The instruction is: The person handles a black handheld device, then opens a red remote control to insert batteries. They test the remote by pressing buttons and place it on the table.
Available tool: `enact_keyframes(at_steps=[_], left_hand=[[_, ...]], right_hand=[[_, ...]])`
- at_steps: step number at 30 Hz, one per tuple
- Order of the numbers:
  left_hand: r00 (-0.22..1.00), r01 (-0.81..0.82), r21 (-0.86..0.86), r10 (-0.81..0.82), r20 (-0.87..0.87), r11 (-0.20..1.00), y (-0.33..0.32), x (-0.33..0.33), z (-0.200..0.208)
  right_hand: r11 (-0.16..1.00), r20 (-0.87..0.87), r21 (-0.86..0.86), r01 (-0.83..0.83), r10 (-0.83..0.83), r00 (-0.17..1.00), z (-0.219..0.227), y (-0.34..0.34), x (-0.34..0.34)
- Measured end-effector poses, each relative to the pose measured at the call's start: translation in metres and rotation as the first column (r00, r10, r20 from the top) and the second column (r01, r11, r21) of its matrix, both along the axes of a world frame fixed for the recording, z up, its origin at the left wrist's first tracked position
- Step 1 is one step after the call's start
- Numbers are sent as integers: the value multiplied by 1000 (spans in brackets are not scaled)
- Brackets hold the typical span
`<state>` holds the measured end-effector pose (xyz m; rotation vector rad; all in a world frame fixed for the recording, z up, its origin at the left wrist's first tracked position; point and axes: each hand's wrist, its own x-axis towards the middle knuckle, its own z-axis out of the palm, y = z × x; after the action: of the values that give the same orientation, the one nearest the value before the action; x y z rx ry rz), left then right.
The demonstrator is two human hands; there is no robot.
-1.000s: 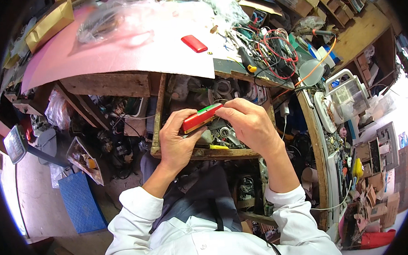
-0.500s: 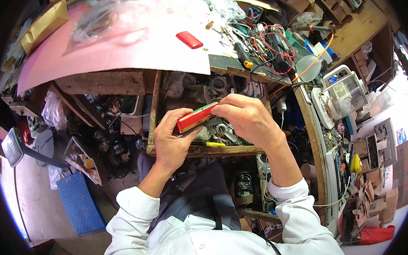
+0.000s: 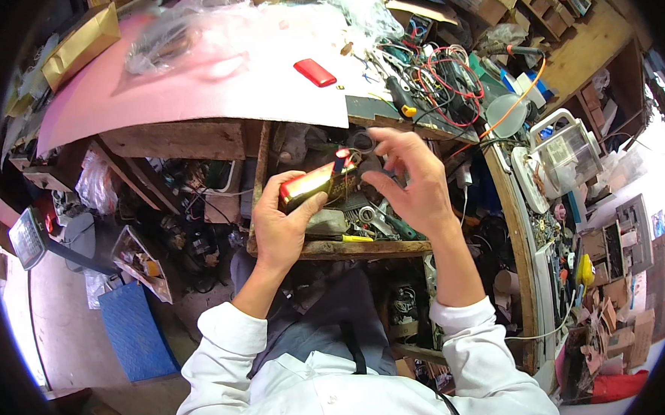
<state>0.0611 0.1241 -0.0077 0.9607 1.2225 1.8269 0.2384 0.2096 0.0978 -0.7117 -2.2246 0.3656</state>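
Note:
Just above the open drawer, my left hand (image 3: 277, 218) grips a small red-cased rectangular device (image 3: 305, 185), thumb on the near side. It is tilted, its right end higher. Glare whitens its upper face, and the near side looks dark with gold-coloured specks. My right hand (image 3: 413, 173) is off to the right of the device, thumb and fingers spread, with nothing visible between them. On the pink sheet (image 3: 191, 95) beyond lies a flat red piece (image 3: 316, 72) of similar colour and size.
The wooden drawer (image 3: 335, 248) below my hands holds a yellow-handled tool (image 3: 355, 238) and assorted metal parts. Tangled wires (image 3: 446, 81) and a screwdriver (image 3: 400, 95) lie on the bench at right. A soldering iron (image 3: 520, 50) with an orange cord is at the back right.
My right hand has let go of the device's right end and drawn back, its fingers opening. In my left hand the device has turned, showing more of its dark side.

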Motion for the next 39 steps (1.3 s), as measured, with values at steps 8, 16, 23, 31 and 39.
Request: enact_keyframes(at_steps=[8, 16, 23, 31, 39], left_hand=[[975, 42, 27, -47, 216, 999, 3, -2, 3], [953, 79, 3, -76, 293, 997, 1, -3, 7], [923, 177, 1, -167, 346, 984, 6, -11, 7], [886, 320, 5, -301, 353, 947, 21, -26, 9], [883, 322, -28, -290, 369, 946, 25, -35, 9]], right_hand=[[948, 9, -222, 226, -230, 973, -60, -32, -15], [897, -433, -442, -12, -202, 879, -81, -29, -16], [861, -579, -503, -78, -269, 770, -81, 17, 7], [690, -415, -710, -143, -246, 876, -102, 30, 0], [640, -378, -746, -187, -176, 909, -88, 16, -4]])
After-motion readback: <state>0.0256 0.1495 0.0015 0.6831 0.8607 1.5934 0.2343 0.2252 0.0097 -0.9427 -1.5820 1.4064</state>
